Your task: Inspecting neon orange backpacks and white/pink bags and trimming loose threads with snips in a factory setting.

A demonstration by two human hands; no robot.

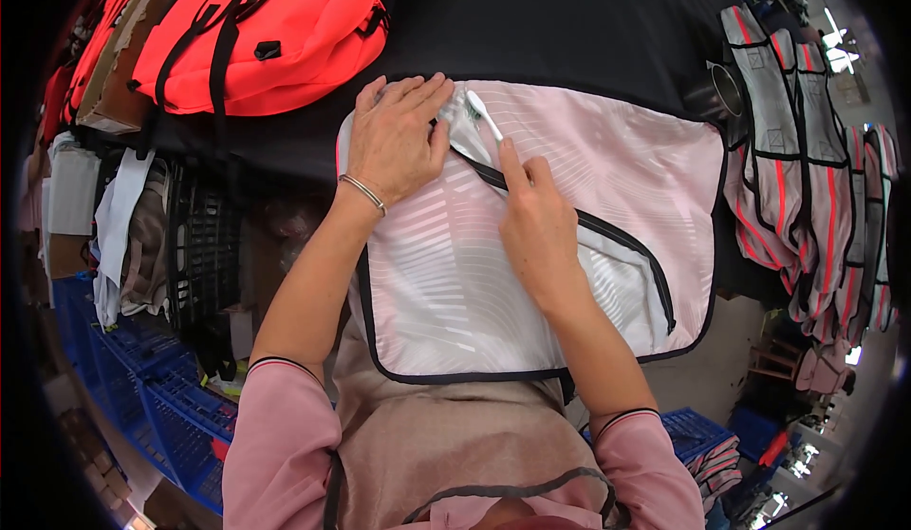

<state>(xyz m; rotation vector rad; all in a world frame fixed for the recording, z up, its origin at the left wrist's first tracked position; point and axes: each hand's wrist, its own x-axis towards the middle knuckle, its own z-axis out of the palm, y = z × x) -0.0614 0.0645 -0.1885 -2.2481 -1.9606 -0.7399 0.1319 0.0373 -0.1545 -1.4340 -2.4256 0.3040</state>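
A pink and white patterned fabric panel with dark edge binding lies across the table edge and over my lap. A black zipper runs across it in a curve, bordering a paler pocket piece. My left hand lies on the panel's far left corner, fingers stretched out, pressing the cloth down. In my right hand is a slim white toothbrush, its head pointing away from me and resting on the cloth near the far edge, right of my left fingers. My right fingers are closed around the handle, partly hiding it.
Black cloth covers the table. A bright orange-red backpack lies at the far left beside a cardboard box. Blue plastic crates stand lower left. A metal cup and hanging grey-pink strap pieces are at the right.
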